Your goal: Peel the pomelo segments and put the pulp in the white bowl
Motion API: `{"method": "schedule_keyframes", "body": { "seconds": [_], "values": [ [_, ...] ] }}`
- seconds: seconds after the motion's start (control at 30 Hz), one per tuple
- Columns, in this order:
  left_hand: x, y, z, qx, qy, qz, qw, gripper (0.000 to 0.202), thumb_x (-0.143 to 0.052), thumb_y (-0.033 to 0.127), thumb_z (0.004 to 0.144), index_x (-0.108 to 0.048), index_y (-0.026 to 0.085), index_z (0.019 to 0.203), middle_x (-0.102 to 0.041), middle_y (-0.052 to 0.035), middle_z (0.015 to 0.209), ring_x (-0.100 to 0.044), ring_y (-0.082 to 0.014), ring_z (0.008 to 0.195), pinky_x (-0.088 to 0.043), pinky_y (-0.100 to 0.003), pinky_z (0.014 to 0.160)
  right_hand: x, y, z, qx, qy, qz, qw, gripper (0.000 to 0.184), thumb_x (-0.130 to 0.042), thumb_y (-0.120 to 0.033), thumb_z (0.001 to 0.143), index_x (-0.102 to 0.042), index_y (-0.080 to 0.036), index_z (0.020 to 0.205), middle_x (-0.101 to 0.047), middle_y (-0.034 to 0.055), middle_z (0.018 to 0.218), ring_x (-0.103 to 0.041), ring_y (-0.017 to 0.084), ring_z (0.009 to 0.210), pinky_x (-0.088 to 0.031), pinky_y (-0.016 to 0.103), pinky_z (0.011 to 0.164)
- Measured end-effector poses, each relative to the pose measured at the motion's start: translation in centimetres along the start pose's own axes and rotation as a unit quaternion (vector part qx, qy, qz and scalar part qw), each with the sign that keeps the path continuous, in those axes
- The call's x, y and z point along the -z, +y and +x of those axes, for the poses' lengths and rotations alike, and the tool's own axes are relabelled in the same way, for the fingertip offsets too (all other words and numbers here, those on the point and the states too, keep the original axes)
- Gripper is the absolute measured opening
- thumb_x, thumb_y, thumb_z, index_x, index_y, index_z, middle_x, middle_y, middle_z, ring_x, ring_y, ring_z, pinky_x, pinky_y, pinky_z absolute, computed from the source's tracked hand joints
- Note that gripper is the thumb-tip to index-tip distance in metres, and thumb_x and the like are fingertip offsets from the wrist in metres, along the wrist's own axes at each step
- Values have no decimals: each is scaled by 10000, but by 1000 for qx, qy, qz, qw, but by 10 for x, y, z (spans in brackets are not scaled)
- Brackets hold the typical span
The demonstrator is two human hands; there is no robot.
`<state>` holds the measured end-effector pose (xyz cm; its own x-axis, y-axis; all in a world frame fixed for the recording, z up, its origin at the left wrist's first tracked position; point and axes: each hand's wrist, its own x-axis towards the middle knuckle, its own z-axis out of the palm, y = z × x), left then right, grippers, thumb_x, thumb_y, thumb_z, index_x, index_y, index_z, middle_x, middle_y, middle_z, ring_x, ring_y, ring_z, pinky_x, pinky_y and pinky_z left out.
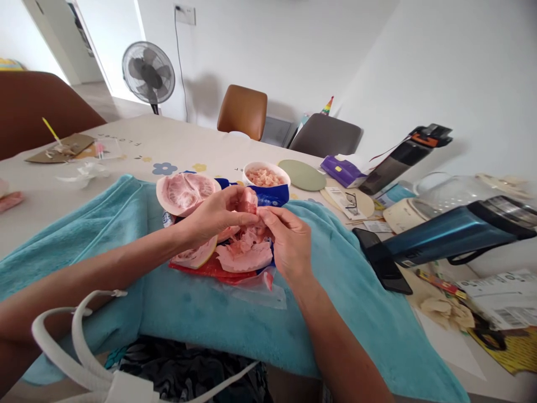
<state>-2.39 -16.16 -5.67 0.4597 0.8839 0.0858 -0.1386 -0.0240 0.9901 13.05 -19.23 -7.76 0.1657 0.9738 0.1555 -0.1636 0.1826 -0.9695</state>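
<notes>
Between my two hands is a pink pomelo segment (250, 202). My left hand (222, 211) grips it from the left, thumb below and fingers on top. The thumb and fingers of my right hand (288, 235) pinch at its right end. Below them, torn pomelo peel (245, 257) and membrane lie on a red and blue plastic bag (218, 272). Left of this pile rests a large piece of pomelo (187, 193) with its pink pith facing up. Just beyond my hands stands a white bowl (282, 169) filled with loose pink pulp (264, 177).
A teal blanket (331, 280) covers the near table. To the right are a black phone (384, 260), a blue bottle (448, 232), a dark tumbler (398, 162), scissors (486, 336) and a purple tissue pack (342, 170). White cables (79, 341) hang at the lower left.
</notes>
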Motion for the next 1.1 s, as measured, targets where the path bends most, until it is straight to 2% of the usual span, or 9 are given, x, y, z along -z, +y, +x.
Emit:
{"method": "schedule_keyframes", "body": {
  "seconds": [0.1,0.17,0.3,0.43,0.57,0.73,0.87,0.97,1.1],
  "values": [
    [-1,-1,-1,-28,17,48,998,209,-681,149,755,-531,172,899,-547,24,798,-530,-97,727,-438,-234,648,1,2,-1,30,-1,-52,998,114,-717,-317,756,-747,-213,790,-641,-38,559,-549,87,461,-484,224,470],
    [-1,0,-2,-34,4,36,999,189,-638,112,761,-500,182,870,-525,31,785,-517,-93,701,-428,-232,627,0,2,-4,39,-1,-60,997,120,-706,-321,768,-744,-211,795,-651,-31,562,-561,94,457,-486,229,468],
    [0,5,-2,-11,-66,-50,997,160,-608,108,765,-486,181,838,-498,37,735,-502,-83,629,-401,-228,585,-6,-3,-8,-30,-37,40,998,135,-701,-323,754,-715,-190,763,-653,-15,543,-563,106,429,-442,218,394],
    [4,11,2,36,-109,-139,984,132,-617,132,746,-504,165,804,-516,20,705,-529,-102,636,-429,-258,624,-7,-10,-2,-114,-93,140,979,167,-741,-330,681,-683,-178,718,-628,-25,497,-532,91,387,-427,199,368],
    [7,24,13,46,-117,-158,979,87,-609,124,742,-526,149,750,-539,4,681,-535,-101,630,-443,-258,638,-7,-22,10,-110,-122,156,974,200,-767,-340,660,-658,-178,703,-621,-37,514,-553,84,425,-447,182,393],
    [9,51,21,-14,-108,-51,993,123,-628,76,723,-535,146,761,-522,7,674,-517,-91,591,-408,-246,572,-13,-43,23,-42,-161,90,982,205,-739,-358,722,-643,-183,772,-660,-23,652,-625,104,545,-504,209,477],
    [4,62,18,-58,-56,59,995,249,-629,-24,650,-498,161,753,-444,42,660,-461,-58,564,-358,-212,527,-17,-52,28,-50,-150,69,985,254,-797,-310,644,-582,-194,711,-638,-44,614,-622,112,536,-505,218,469],
    [-4,57,14,-73,-28,104,991,260,-585,-29,634,-468,170,754,-405,56,658,-409,-45,552,-315,-193,492,-12,-51,29,-67,-133,63,987,282,-817,-281,592,-600,-198,752,-641,-54,593,-602,113,495,-514,236,464],
    [-16,37,8,-63,-17,148,987,199,-576,63,673,-473,177,799,-450,51,662,-485,-83,601,-394,-221,542,3,-40,23,-94,-119,19,988,288,-818,-305,601,-666,-165,801,-667,-21,616,-610,123,503,-535,266,517]
  ]
}}
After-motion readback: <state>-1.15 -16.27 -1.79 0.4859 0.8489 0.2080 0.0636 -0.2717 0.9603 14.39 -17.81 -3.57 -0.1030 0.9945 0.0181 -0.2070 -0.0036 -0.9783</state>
